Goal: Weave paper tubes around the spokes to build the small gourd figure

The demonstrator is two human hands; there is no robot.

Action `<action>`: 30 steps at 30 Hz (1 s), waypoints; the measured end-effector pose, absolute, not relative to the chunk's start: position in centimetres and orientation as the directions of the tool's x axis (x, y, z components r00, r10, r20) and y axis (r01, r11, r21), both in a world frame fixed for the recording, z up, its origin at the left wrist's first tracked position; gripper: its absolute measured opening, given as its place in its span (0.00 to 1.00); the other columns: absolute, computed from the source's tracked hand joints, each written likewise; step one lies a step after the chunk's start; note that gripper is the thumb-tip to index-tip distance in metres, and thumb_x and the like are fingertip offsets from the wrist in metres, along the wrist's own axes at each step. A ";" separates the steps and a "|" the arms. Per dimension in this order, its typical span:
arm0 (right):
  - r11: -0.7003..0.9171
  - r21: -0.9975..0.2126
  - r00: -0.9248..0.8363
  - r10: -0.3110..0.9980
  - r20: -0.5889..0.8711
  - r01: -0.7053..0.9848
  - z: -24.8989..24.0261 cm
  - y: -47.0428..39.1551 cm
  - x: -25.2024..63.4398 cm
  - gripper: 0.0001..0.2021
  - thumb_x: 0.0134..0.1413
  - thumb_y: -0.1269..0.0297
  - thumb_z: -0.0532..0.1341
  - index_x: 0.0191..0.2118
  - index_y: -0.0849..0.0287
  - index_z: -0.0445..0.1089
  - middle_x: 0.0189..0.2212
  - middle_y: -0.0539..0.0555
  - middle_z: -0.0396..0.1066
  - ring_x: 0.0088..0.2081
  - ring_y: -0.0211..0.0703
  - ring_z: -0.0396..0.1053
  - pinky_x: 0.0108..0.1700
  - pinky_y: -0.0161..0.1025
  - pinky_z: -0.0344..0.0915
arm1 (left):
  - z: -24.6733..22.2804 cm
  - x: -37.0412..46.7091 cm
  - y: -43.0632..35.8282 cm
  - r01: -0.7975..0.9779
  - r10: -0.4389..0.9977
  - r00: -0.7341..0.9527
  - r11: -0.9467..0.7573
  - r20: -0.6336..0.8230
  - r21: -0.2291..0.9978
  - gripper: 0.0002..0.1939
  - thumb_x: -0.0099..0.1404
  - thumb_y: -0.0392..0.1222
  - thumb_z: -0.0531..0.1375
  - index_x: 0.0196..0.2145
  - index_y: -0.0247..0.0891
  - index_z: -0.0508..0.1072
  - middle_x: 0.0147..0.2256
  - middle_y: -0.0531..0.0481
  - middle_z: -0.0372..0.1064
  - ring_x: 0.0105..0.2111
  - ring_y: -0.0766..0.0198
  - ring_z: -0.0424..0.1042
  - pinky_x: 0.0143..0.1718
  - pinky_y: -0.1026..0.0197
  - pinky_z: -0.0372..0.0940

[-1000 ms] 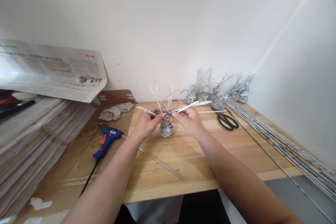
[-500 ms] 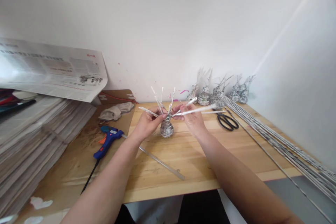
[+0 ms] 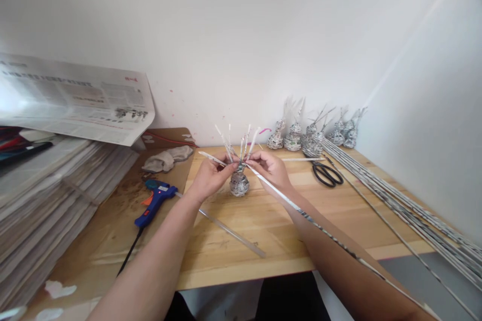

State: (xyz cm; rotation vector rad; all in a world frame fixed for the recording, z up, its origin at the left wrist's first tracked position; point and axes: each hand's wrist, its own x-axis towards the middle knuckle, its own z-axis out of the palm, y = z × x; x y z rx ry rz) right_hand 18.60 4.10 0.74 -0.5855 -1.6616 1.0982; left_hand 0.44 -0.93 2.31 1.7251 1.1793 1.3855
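Observation:
Between my hands, upright on the wooden table, stands a small round woven newspaper gourd [image 3: 239,184] with several paper stakes [image 3: 229,148] fanning up from its neck. My left hand [image 3: 214,176] is closed at the neck's left side, thumb pressed against the weave and stakes. My right hand [image 3: 271,170] pinches a long rolled paper tube [image 3: 293,205] at the neck's right side. That tube runs down across my right forearm to the lower right corner. Fingertips behind the neck are partly hidden.
At left lie a blue glue gun [image 3: 154,203] with a clear glue stick [image 3: 229,233], a grey cloth glove [image 3: 167,159] and a newspaper stack [image 3: 56,200]. Black scissors [image 3: 327,174], several finished-looking woven gourds [image 3: 293,138] and a bundle of paper tubes [image 3: 391,195] are at right.
My right hand has drawn closer to the neck. The long tube has swung from pointing right to running down toward me over my forearm, and some right-hand stakes now stand more upright.

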 end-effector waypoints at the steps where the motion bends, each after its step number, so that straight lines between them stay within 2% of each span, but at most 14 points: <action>1: 0.511 -0.854 -0.349 0.787 0.509 -0.093 0.7 4.0 18.6 0.10 0.52 0.55 0.67 0.34 0.55 0.73 0.33 0.52 0.75 0.37 0.43 0.72 0.43 0.41 0.69 | 2.3 0.5 -1.0 0.264 0.908 0.059 -0.414 0.414 0.871 0.11 0.61 0.47 0.63 0.35 0.36 0.76 0.33 0.47 0.75 0.35 0.60 0.72 0.39 0.60 0.66; 4: 0.564 -0.824 -0.317 0.774 0.549 -0.050 0.6 3.9 18.5 0.08 0.53 0.56 0.67 0.34 0.55 0.75 0.33 0.53 0.75 0.37 0.44 0.73 0.42 0.42 0.69 | 2.2 0.6 -1.1 0.274 0.901 0.085 -0.432 0.426 0.859 0.10 0.62 0.46 0.62 0.35 0.36 0.76 0.33 0.48 0.75 0.34 0.61 0.72 0.38 0.61 0.66; 10: 0.524 -0.848 -0.279 0.805 0.524 -0.081 0.5 3.7 18.3 0.10 0.52 0.57 0.67 0.36 0.55 0.72 0.32 0.52 0.75 0.35 0.43 0.73 0.40 0.40 0.70 | 2.4 0.6 -1.1 0.292 0.907 0.079 -0.418 0.414 0.860 0.11 0.62 0.47 0.62 0.35 0.36 0.76 0.31 0.48 0.74 0.32 0.61 0.71 0.36 0.62 0.65; 13: 0.549 -0.834 -0.337 0.777 0.533 -0.054 1.1 2.9 18.3 0.08 0.51 0.58 0.66 0.36 0.56 0.72 0.34 0.54 0.75 0.36 0.45 0.74 0.43 0.42 0.71 | 2.7 0.4 -1.1 0.309 0.916 0.058 -0.394 0.397 0.865 0.12 0.61 0.48 0.62 0.34 0.35 0.76 0.30 0.48 0.74 0.32 0.61 0.71 0.36 0.61 0.65; 16: 0.547 -0.834 -0.360 0.766 0.532 -0.067 1.6 2.1 18.2 0.12 0.46 0.60 0.69 0.38 0.54 0.74 0.38 0.55 0.76 0.40 0.49 0.75 0.48 0.47 0.70 | 2.8 0.2 -1.1 0.288 0.922 0.055 -0.383 0.384 0.878 0.13 0.60 0.49 0.63 0.34 0.35 0.75 0.31 0.47 0.74 0.34 0.59 0.72 0.38 0.60 0.66; 21: 0.433 -0.896 -0.318 0.839 0.442 -0.101 1.2 2.5 18.1 0.07 0.50 0.58 0.67 0.32 0.55 0.75 0.33 0.54 0.77 0.36 0.47 0.74 0.42 0.44 0.70 | 2.5 -0.1 -1.0 0.181 0.930 0.104 -0.365 0.351 0.913 0.13 0.60 0.49 0.65 0.35 0.36 0.75 0.36 0.46 0.75 0.38 0.59 0.72 0.43 0.59 0.66; 26: 0.342 -0.932 -0.299 0.883 0.362 -0.119 1.2 3.3 18.2 0.09 0.48 0.57 0.67 0.29 0.57 0.73 0.30 0.52 0.76 0.34 0.44 0.72 0.40 0.42 0.68 | 2.5 -0.5 -1.0 0.143 0.940 0.127 -0.332 0.316 0.932 0.17 0.64 0.54 0.60 0.34 0.35 0.76 0.33 0.46 0.74 0.35 0.60 0.71 0.40 0.59 0.65; 30: 0.315 -0.926 -0.325 0.871 0.369 -0.207 1.1 3.5 18.0 0.09 0.46 0.60 0.68 0.27 0.57 0.70 0.32 0.51 0.75 0.36 0.42 0.72 0.42 0.42 0.67 | 2.5 -0.8 -0.9 0.144 0.936 0.111 -0.347 0.333 0.927 0.19 0.65 0.55 0.58 0.33 0.35 0.76 0.32 0.46 0.73 0.33 0.62 0.69 0.38 0.61 0.65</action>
